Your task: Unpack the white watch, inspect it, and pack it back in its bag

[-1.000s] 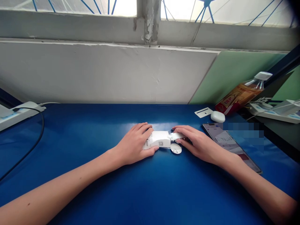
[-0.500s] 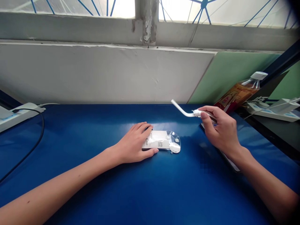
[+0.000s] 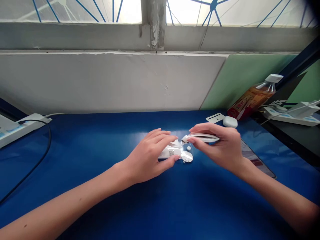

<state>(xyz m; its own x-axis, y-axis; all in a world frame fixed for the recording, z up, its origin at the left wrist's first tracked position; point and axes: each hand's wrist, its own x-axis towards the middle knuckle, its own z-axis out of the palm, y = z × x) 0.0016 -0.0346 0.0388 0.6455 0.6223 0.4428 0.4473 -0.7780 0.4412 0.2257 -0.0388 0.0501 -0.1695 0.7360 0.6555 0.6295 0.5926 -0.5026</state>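
Left hand (image 3: 150,154) pressed flat over small white box (image 3: 172,151) on blue table (image 3: 100,150), pinning it steady. Right hand (image 3: 220,148) pinching bent white strip (image 3: 203,137), tip aimed at the box's clear end, just beside the left fingertips.

The table (image 3: 100,140) was smooth, glossy blue, throwing back window light. On it, the small white package (image 3: 172,151) looked like matt paper card with a clear, shiny plastic blister end. Beside it, the white strip (image 3: 203,137) appeared smooth plastic.
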